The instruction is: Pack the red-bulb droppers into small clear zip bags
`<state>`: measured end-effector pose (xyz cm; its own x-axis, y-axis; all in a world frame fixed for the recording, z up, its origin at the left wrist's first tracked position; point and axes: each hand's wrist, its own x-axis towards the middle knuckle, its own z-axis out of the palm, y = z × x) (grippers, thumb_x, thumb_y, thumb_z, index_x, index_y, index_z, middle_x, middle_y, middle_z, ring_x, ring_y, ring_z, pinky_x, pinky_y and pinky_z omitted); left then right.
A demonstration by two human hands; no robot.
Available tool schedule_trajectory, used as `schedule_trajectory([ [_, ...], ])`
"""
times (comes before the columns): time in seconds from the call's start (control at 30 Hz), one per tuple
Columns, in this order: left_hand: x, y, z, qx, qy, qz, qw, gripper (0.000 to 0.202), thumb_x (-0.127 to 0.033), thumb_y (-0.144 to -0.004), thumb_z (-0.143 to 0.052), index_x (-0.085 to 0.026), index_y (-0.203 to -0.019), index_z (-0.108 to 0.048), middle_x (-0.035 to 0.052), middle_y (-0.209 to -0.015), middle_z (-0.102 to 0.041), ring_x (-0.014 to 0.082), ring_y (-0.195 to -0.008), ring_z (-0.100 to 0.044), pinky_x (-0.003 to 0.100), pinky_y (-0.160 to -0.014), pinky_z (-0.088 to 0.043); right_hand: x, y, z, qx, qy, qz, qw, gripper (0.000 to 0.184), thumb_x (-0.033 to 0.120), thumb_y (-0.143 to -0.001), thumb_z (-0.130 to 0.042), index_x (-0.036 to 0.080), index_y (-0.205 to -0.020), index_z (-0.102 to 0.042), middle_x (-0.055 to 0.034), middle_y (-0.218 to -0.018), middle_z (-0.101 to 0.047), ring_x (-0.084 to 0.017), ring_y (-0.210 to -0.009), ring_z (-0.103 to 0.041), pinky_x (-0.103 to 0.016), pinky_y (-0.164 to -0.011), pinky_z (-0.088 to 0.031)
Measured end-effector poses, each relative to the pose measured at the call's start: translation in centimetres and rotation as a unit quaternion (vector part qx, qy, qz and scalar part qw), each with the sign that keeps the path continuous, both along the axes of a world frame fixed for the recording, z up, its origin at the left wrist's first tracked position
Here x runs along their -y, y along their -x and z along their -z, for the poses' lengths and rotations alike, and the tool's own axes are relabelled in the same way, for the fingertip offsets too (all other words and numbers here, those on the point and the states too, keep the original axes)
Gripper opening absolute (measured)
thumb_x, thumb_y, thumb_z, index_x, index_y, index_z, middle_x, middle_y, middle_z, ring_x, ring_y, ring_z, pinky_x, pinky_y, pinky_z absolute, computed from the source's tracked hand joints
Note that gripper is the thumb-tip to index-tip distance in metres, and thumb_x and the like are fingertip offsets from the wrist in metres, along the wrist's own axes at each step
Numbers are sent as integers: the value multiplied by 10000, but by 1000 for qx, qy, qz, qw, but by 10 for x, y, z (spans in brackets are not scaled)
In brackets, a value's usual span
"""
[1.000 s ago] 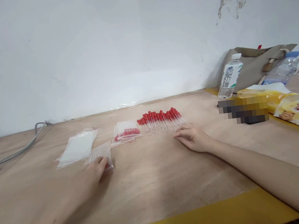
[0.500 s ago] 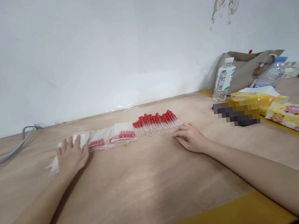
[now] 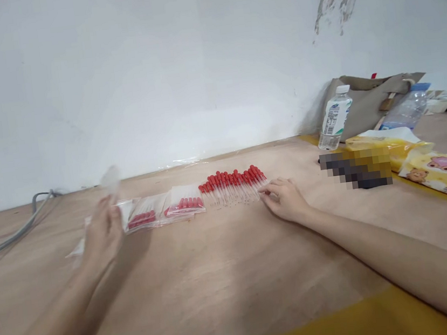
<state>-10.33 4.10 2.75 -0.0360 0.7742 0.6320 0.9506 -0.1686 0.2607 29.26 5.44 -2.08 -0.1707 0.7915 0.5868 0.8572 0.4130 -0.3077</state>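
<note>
My left hand [image 3: 103,231], blurred by motion, is raised off the table with a small clear plastic bag [image 3: 111,180] pinched at its fingertips. Below it lie white, see-through bags [image 3: 76,249]. To its right, zip bags [image 3: 184,199] hold several thin pieces with red ends. A row of loose droppers [image 3: 233,180] with red bulbs and thin clear stems lies in the middle, bulbs towards the wall. My right hand [image 3: 284,199] rests at the row's right end, thumb and fingers curled together near the stems; what they pinch, if anything, is too small to tell.
At the right stand a labelled bottle [image 3: 334,121], a grey bag [image 3: 366,101] and a blue-capped bottle [image 3: 407,109]. In front lie yellow tissue packs [image 3: 444,170] and a blurred-out dark object [image 3: 354,170]. A grey cable [image 3: 23,233] runs along the left by the wall.
My left hand has lifted off the pile of bags with one clear bag in its fingers. My right hand has stayed almost in place, with its fingers shifted slightly.
</note>
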Motion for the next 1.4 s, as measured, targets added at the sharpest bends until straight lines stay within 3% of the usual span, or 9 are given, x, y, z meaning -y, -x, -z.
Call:
schedule_trajectory([
  [0.07,19,-41,-4,-59,40,116,991,535,-523,-915,-185,-227,-1303,-404,-13,-1406,-353,225,-1293,-307,389,-1075,-267,-13,10,-9,2,4,27,1000,168,221,-781,-484,213,-857,-633,-25,-800,-661,-182,-818,-557,-324,-739,-272],
  [0.13,36,-77,2,-194,198,286,917,471,-479,-932,-239,-318,-1374,-278,-35,-1462,-209,249,-1337,-185,465,-1088,-179,-31,22,-19,17,20,57,998,166,250,-781,-477,203,-866,-612,-36,-796,-664,-200,-833,-557,-332,-743,-275],
  [0.2,48,-101,12,-242,257,343,871,550,-548,-898,-294,-341,-1396,-186,-11,-1480,-101,289,-1342,-127,507,-1077,-142,-48,35,-27,39,49,93,994,174,277,-789,-458,193,-841,-600,-53,-789,-664,-217,-844,-562,-345,-754,-284],
  [0.43,50,-108,33,-253,275,345,861,548,-524,-918,-258,-338,-1407,-98,25,-1481,-11,253,-1355,-66,486,-1085,-58,-82,72,-35,24,150,200,968,303,201,-733,-511,110,-1021,-503,-155,-900,-650,-259,-891,-599,-358,-753,-370],
  [0.8,51,-113,35,-136,173,326,919,402,-375,-939,-326,-293,-1329,-382,29,-1432,-298,263,-1316,-240,487,-1049,-224,-95,84,-36,-69,213,177,958,399,151,-691,-566,49,-1070,-494,-256,-976,-607,-308,-932,-594,-382,-704,-452],
  [1.0,47,-107,33,-153,260,365,881,393,-384,-943,-325,-315,-1326,-382,11,-1426,-312,211,-1315,-262,431,-1082,-207,-67,46,-46,-138,170,53,974,194,199,-805,-398,138,-925,-538,-106,-833,-622,-184,-760,-590,-287,-652,-440],
  [1.1,47,-109,31,-162,269,370,874,392,-376,-946,-319,-309,-1327,-381,13,-1428,-304,199,-1323,-244,424,-1085,-197,-39,21,-32,-335,192,-65,920,181,285,-818,-364,170,-887,-486,7,-570,-512,-126,-500,-492,-256,-497,-396],
  [1.2,46,-110,30,-163,263,379,872,390,-371,-946,-320,-311,-1327,-377,13,-1428,-306,202,-1323,-245,438,-1080,-202,-13,6,-11,-453,209,-75,863,158,352,-779,-436,212,-840,-392,60,-513,-442,-109,-437,-453,-243,-450,-382],
  [1.4,45,-108,31,-154,259,382,874,391,-381,-942,-331,-317,-1323,-383,12,-1426,-310,209,-1320,-251,441,-1077,-210,3,8,4,-509,165,-82,841,424,379,-698,-551,256,-970,-250,74,-697,-476,-91,-452,-501,-253,-455,-441],
])
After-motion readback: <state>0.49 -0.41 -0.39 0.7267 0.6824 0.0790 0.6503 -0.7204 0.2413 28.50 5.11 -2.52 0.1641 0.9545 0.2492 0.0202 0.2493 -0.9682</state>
